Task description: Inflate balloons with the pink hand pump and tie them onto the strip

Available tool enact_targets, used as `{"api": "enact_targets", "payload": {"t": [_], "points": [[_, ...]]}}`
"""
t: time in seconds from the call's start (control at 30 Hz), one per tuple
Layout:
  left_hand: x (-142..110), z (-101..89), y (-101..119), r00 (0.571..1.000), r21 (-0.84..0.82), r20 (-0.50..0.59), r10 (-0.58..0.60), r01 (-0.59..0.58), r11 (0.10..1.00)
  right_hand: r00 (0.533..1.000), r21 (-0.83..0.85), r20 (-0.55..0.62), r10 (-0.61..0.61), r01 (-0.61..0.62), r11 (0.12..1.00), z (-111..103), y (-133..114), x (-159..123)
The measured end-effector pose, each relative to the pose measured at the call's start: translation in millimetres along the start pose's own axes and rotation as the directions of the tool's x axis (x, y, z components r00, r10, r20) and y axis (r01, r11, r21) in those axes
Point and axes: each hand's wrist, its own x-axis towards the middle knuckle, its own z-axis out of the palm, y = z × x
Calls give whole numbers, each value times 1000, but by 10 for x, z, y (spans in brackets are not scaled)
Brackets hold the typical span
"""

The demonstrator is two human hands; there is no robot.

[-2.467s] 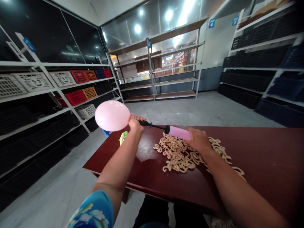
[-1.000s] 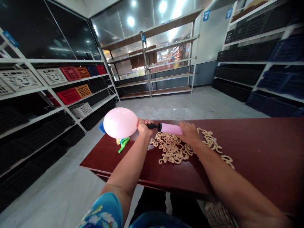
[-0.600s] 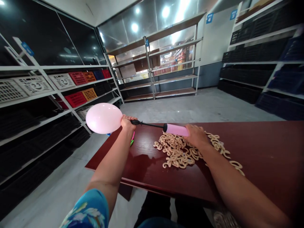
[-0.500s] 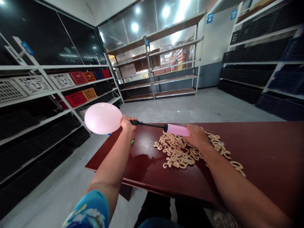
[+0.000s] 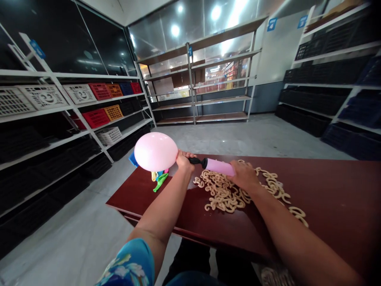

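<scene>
Fingers of the left hand (image 5: 185,161) clamp an inflated pink balloon (image 5: 155,151) at its neck, plus the black end of a hand pump (image 5: 219,167); the right hand (image 5: 245,174) grips the pink end, above curled beige pieces (image 5: 224,195) on the desk (image 5: 330,190).

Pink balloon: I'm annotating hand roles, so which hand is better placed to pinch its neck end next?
Most likely the left hand: it is closed at the neck end of the pink balloon, whereas the right hand grips the pump by its pink barrel, farther from the balloon.
</scene>
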Motion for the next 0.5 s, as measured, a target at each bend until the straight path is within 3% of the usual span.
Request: {"api": "enact_targets", "payload": {"t": [0.33, 0.4, 0.5], "points": [[339, 110, 827, 996, 30, -30, 86, -85, 996, 988, 6, 78, 136, -137, 991, -52, 192, 35], [358, 90, 844, 995, 16, -38, 96, -95, 995, 986, -11, 74, 147, -147, 989, -36, 226, 33], [311, 54, 688, 994, -17, -55, 93, -94, 995, 988, -47, 59, 139, -137, 990, -29, 241, 21]]}}
